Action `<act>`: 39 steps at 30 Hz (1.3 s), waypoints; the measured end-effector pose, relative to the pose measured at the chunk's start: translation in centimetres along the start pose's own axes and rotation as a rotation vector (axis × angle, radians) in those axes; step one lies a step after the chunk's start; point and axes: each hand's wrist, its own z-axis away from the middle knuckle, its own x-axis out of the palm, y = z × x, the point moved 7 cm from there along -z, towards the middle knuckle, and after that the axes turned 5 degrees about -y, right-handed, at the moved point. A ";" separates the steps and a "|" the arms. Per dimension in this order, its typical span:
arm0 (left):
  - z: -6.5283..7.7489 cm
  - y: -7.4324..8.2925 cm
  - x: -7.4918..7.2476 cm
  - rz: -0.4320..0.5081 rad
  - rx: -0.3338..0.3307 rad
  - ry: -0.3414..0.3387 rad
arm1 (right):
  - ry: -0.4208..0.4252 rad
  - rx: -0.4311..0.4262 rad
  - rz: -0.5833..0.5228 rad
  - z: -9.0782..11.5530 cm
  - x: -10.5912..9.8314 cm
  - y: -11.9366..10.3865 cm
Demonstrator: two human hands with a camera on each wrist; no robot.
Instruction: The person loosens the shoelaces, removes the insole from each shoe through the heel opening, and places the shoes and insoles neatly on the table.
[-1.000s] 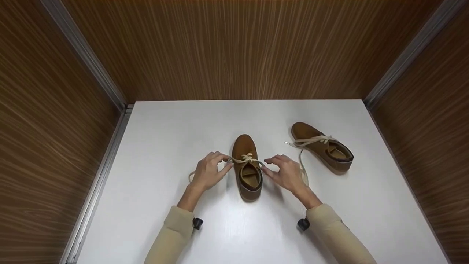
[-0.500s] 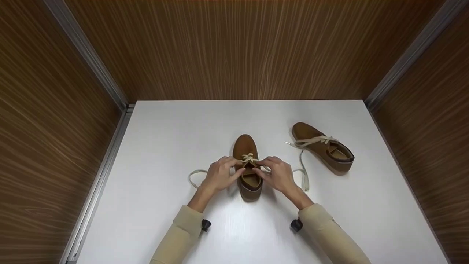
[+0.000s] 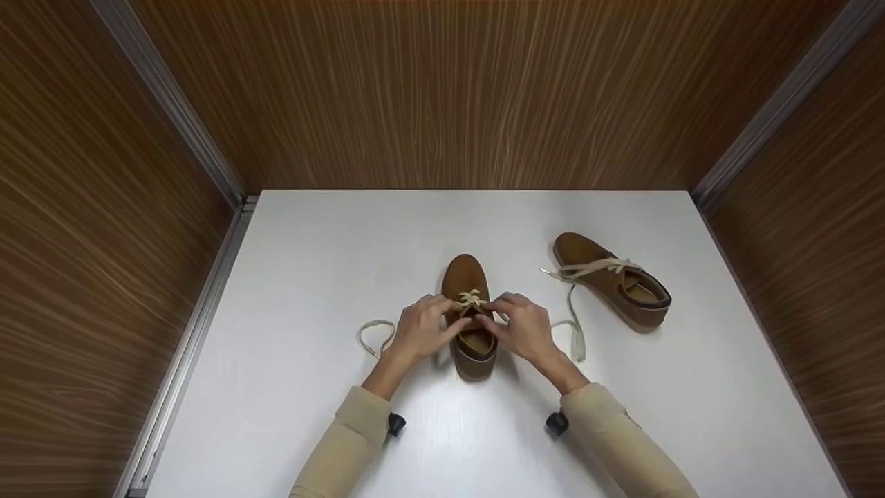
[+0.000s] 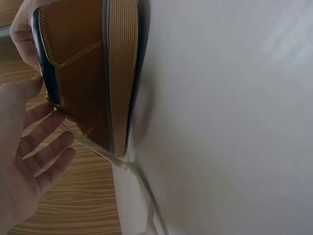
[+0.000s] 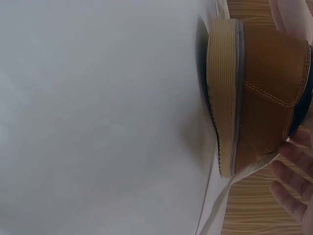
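Observation:
A brown shoe with a dark collar stands upright at the table's middle, toe pointing away. Its cream lace crosses the front, and loose ends trail to both sides. My left hand pinches the left edge of the opening by the top eyelets, index finger outside and thumb at the inner side. On the right edge, my right hand pinches in the same way. In the left wrist view, the lace runs out below the spread fingers. The fingertips partly hide the top eyelets.
A second brown shoe lies angled at the right, its loose lace hanging toward my right hand. The white table is bounded by wood-grain walls at the back and both sides.
Both hands have come inward from the shoe's sides, where they pinched the lace ends, to the edges of its opening. The lace ends now lie loose. Both shoes stay in place.

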 end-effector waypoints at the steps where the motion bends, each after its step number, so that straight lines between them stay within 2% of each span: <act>1: 0.0 0.0 0.0 0.001 -0.004 0.001 | -0.002 0.000 0.001 0.0 0.0 0.0; 9: -0.2 0.0 0.2 -0.006 -0.022 -0.013 | 0.003 -0.009 0.017 0.0 0.0 0.1; 18: -0.2 0.3 0.0 -0.025 0.002 0.051 | -0.010 0.016 0.016 0.0 0.1 -0.1; 29: -0.3 0.2 0.3 -0.006 -0.036 0.029 | -0.035 0.044 0.013 -0.1 0.3 -0.1; 39: -0.7 0.5 0.1 -0.063 -0.050 0.044 | -0.005 0.029 0.099 -0.6 0.1 -0.6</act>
